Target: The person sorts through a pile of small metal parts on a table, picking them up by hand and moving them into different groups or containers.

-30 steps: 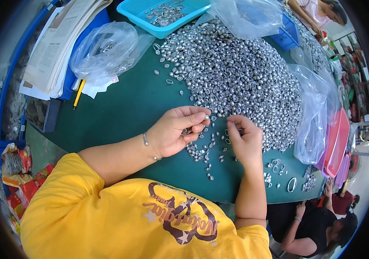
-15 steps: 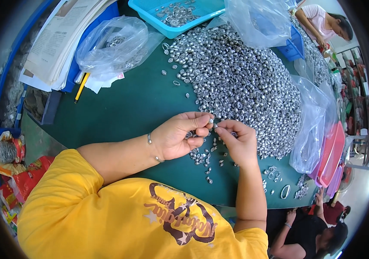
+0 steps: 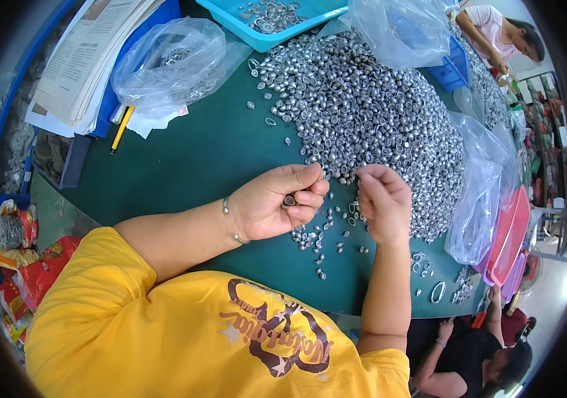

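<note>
The green counter [image 3: 184, 166] fills the middle of the view, its edges bent by the lens. A large heap of small silver metal pieces [image 3: 376, 113] is spread from the centre toward 1 o'clock. Clear plastic bags are seen at 11 o'clock [image 3: 170, 60], at 12 o'clock [image 3: 402, 30] and at 3 o'clock [image 3: 479, 199]. A turquoise tray [image 3: 277, 33] holding more pieces lies at 12 o'clock, and a stack of papers [image 3: 84, 60] with a yellow pencil [image 3: 121, 129] lies at 10 o'clock. Pink trays [image 3: 509, 232] are stacked at 4 o'clock.

At the centre, the left hand [image 3: 273, 205] is curled, and one small ring-shaped metal piece [image 3: 289, 199] is pinched in its grip between thumb and fingers. The right hand [image 3: 384, 199] is held just beside the heap's near edge with its fingers bent together; whether anything is held in that grip cannot be told. Loose scattered pieces [image 3: 320, 242] lie below both hands.

The piece is judged light, stiff, smooth and probably slippery, so it is best taken by its outer rim with the fingertips; it looks unlikely to be damaged by a drop.

The room is a crowded workshop: other people are seated at 1 o'clock [image 3: 495, 33] and at 5 o'clock [image 3: 482, 358].
</note>
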Tool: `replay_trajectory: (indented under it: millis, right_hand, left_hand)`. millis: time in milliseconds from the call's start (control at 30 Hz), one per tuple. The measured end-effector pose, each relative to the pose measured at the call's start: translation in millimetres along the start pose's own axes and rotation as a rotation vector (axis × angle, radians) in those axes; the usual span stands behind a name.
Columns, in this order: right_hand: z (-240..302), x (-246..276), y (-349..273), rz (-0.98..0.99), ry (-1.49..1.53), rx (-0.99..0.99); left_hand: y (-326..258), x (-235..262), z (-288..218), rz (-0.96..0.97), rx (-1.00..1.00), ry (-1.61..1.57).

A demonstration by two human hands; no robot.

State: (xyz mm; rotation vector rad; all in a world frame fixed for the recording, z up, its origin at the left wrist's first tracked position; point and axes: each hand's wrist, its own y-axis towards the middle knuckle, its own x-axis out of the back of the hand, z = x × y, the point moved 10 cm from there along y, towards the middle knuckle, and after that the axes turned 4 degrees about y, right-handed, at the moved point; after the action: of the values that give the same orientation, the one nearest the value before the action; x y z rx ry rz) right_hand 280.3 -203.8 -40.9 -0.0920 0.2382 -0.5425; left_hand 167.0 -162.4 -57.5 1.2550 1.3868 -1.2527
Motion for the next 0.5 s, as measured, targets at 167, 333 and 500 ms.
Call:
replay_trajectory:
  millis: [167, 333, 500]
  right_hand:
    - [29.7, -45.1, 0.3, -0.093, -1.304, 0.477]
    - [31.6, -28.3, -7.6, -0.204, -1.234, 0.517]
    - [-24.6, -11.5, -12.6, -0.099, 0.450, -0.278]
  left_hand:
    - [-4.6, 7.6, -20.0, -0.089, -0.084, -0.030]
    - [-5.2, 13.7, -34.9, -0.206, -0.161, -0.013]
    - [-6.3, 20.7, -20.0, -0.259, -0.094, 0.023]
